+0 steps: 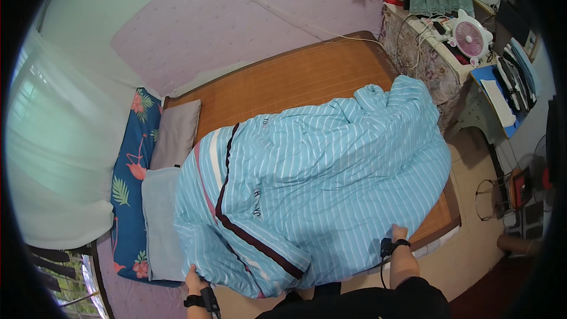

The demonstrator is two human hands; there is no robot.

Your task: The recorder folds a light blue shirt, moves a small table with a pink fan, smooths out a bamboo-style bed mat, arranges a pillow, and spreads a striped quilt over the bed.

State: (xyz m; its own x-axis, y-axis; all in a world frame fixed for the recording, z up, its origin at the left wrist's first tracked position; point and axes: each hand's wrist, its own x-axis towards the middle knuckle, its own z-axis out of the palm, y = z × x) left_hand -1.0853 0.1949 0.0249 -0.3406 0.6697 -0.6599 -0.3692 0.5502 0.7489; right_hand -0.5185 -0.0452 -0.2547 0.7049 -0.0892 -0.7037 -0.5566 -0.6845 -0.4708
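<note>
A light blue quilt [336,173] with white stripes lies rumpled across the bed, with a dark maroon band and a pink band near its left end. One near corner of it is folded over itself. My left hand [195,280] grips the quilt's near-left edge, beside the bed's head end. Farther right, my right hand [399,232] holds the near edge toward the foot; its fingers are partly hidden in the cloth. Both wrists wear black straps with small devices. Under the quilt, a brown sleeping mat [283,82] shows along the wall side and at the near-right corner.
A grey pillow [176,133] and a pale blue pillow [163,226] rest by a dark blue flamingo-print headboard cover [135,159]. Beyond the foot stand a cloth-covered cabinet with a pink-and-white fan [470,37] and a blue table [516,128]. A white curtain [62,155] hangs left.
</note>
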